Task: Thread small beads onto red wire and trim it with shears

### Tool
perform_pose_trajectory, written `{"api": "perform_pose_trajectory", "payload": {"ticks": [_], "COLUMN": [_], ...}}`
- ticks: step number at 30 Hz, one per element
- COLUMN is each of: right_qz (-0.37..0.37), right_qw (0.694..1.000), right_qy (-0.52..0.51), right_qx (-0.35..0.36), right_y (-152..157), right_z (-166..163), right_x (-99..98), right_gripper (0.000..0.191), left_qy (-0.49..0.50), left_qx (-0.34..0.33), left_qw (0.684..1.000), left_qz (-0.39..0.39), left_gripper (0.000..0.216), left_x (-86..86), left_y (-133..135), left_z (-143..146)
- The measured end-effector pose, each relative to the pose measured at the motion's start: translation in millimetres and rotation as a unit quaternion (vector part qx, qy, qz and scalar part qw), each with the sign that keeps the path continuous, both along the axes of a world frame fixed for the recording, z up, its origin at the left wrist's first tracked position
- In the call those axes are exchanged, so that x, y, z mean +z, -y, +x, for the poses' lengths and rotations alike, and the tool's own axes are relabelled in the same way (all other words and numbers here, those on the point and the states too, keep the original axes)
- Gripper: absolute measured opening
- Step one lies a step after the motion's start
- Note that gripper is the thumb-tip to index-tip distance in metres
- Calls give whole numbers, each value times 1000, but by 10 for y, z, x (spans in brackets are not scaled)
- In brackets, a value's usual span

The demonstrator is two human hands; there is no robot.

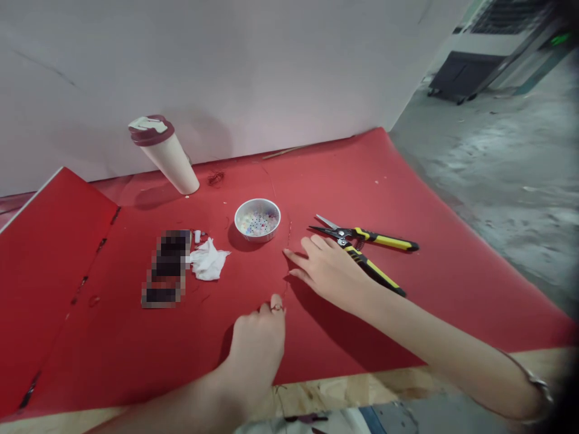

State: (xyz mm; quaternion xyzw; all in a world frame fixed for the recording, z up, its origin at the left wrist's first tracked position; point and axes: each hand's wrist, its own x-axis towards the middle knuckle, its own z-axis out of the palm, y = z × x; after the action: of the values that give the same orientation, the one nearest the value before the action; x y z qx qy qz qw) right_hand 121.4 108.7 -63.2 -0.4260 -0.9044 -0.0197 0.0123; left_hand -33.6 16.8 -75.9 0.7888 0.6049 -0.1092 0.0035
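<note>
My left hand (257, 340) rests on the red mat (407, 199), fingers curled, pinching the near end of a thin beaded thread (287, 253). My right hand (328, 268) lies flat on the mat with fingers stretched out, fingertips on the thread's far part. The thread runs between both hands, just right of a small metal bowl (257, 219) holding colourful beads. Yellow-and-black pliers (371, 253) lie open on the mat right behind my right hand.
A white tumbler with a maroon lid (165, 154) stands at the back left. A crumpled white tissue (208, 260) and a dark blurred object (166, 268) lie left of the bowl. The mat's near edge overhangs a wooden board (335, 392). Concrete floor lies to the right.
</note>
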Motion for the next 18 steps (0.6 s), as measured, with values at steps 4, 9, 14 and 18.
{"api": "perform_pose_trajectory", "payload": {"ticks": [4, 9, 14, 18], "right_qz": [-49, -71, -82, -79], "right_qw": [998, 996, 994, 994], "right_qy": [-2, -35, -46, -54], "right_qx": [-38, -50, -50, -49], "right_y": [87, 104, 123, 165], "right_z": [-65, -92, -99, -110], "right_x": [15, 5, -28, -84], "right_gripper": [61, 101, 107, 115], "left_qy": [-26, -26, -16, -3], "left_qx": [-24, -54, -59, -74], "left_qw": [999, 991, 976, 971], "left_qz": [22, 121, 210, 228], "left_gripper": [24, 13, 26, 39], "left_x": [21, 36, 0, -32], "left_y": [163, 261, 364, 499], "left_z": [-79, -17, 52, 54]}}
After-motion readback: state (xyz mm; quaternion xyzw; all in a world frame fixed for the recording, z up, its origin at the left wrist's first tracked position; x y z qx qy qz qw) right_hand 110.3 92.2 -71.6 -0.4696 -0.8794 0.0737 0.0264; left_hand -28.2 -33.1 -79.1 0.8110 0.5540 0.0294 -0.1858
